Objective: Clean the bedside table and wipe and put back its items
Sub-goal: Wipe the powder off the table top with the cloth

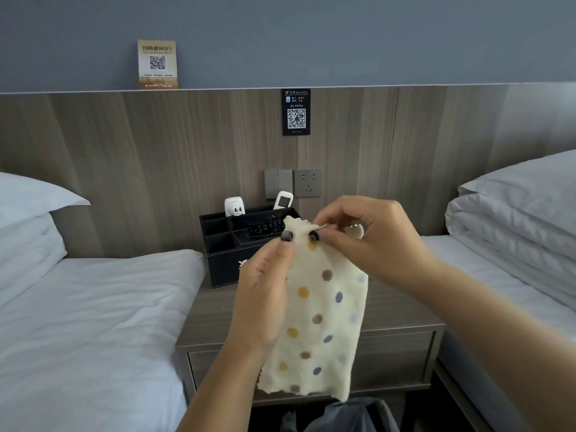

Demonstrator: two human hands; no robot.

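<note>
Both hands held the cloth (321, 310) up by its top edge; my left hand (265, 294) and right hand (367, 244) pinched it side by side, cream with coloured dots hanging below the grip; beyond it the table (402, 310) and black organizer (224, 241) stood unwiped; I judged folding came next.

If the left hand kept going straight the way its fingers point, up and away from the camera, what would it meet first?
Probably the black desk organizer standing on the bedside table right behind the left hand, which pinches the polka-dot cloth. Depth between them is unclear.
</note>
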